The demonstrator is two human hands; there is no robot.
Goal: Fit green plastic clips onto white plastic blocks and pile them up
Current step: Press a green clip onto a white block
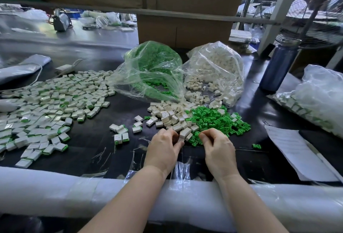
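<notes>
A loose heap of white plastic blocks (170,114) lies mid-table, with a heap of green clips (217,119) to its right. My left hand (163,149) has its fingers curled on a white block (185,132) at the near edge of the heap. My right hand (218,145) is curled with thumb and fingertips pinched at the near edge of the green clips; the clip in the pinch is mostly hidden. A wide spread of fitted blocks with green edges (46,106) covers the table's left. A few fitted ones (120,133) lie left of my left hand.
Two open clear bags sit behind the heaps, one of green clips (154,65) and one of white blocks (215,69). A blue bottle (278,65) stands at right, with a full bag (315,99) and paper sheets (297,151) nearer. Foam padding (74,192) covers the near edge; cardboard boxes (185,28) stand behind.
</notes>
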